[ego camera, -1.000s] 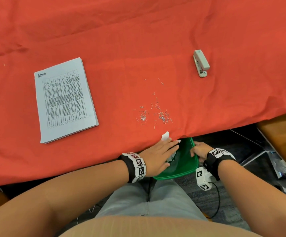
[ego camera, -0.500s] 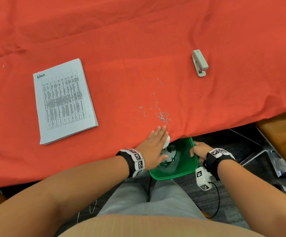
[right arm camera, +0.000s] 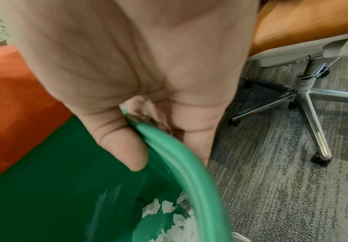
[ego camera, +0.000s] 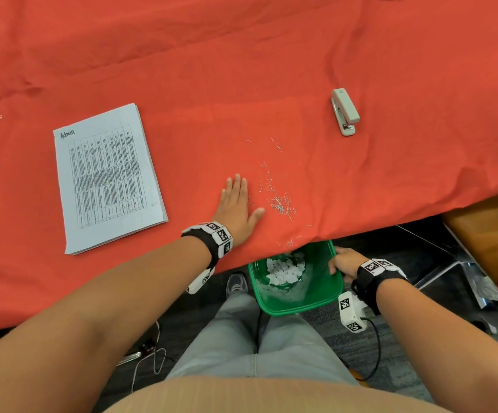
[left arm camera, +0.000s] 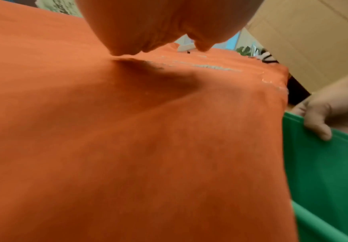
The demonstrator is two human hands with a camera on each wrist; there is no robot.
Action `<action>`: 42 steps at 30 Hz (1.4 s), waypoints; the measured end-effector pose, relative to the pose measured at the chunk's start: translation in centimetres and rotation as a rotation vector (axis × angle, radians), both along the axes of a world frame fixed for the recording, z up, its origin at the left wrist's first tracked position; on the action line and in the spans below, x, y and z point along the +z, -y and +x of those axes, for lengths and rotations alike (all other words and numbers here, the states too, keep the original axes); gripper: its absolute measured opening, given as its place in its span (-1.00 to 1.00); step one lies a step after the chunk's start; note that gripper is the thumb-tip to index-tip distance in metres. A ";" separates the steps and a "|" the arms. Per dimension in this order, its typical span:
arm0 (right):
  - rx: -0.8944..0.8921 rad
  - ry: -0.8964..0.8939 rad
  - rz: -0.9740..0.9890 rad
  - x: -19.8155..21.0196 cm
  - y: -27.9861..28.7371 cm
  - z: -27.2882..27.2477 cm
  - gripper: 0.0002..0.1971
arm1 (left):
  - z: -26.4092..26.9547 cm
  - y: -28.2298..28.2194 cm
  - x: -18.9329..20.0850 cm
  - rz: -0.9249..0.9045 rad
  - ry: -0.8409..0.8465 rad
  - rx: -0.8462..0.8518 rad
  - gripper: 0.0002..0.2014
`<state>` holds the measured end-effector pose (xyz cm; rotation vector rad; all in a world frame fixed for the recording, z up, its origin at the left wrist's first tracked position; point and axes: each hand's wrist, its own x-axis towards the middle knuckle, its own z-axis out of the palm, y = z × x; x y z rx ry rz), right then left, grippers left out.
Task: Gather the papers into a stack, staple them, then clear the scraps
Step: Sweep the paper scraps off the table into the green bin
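A stack of printed papers [ego camera: 107,177] marked "Admin" lies on the red tablecloth [ego camera: 241,70] at the left. My left hand [ego camera: 237,201] lies flat on the cloth, fingers straight, just left of several loose staples [ego camera: 279,201]. A few more staples [ego camera: 291,241] sit at the table's edge. Below that edge my right hand [ego camera: 343,263] grips the rim of a green bin [ego camera: 301,305] holding torn white paper scraps [ego camera: 285,268]. In the right wrist view the thumb [right arm camera: 123,147] pinches the bin rim [right arm camera: 179,157]. A grey stapler [ego camera: 345,111] rests at the far right.
An office chair with an orange seat [ego camera: 492,234] and chrome legs [right arm camera: 309,104] stands to the right on the grey carpet. My legs [ego camera: 256,338] are under the bin. A cable [ego camera: 373,350] hangs from the right wrist camera.
My left hand has moved from the bin's edge up onto the cloth beside the staples. The white scrap at the table edge is gone from the cloth. The right hand still holds the bin.
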<state>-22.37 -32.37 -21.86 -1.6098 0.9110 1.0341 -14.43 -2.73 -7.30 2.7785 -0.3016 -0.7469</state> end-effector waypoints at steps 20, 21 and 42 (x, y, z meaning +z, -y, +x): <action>0.036 0.018 0.006 3.3 -0.8 0.3 -0.42 | -0.4 3.6 0.8 -0.016 0.054 -0.351 -0.24; 0.025 0.016 0.003 3.4 -0.8 0.3 -0.43 | 0.6 3.4 0.7 0.000 0.055 -0.276 -0.22; 0.124 0.003 -0.075 4.7 -0.5 0.6 -0.52 | -9.3 6.0 -1.1 -0.035 -0.144 -0.879 -0.34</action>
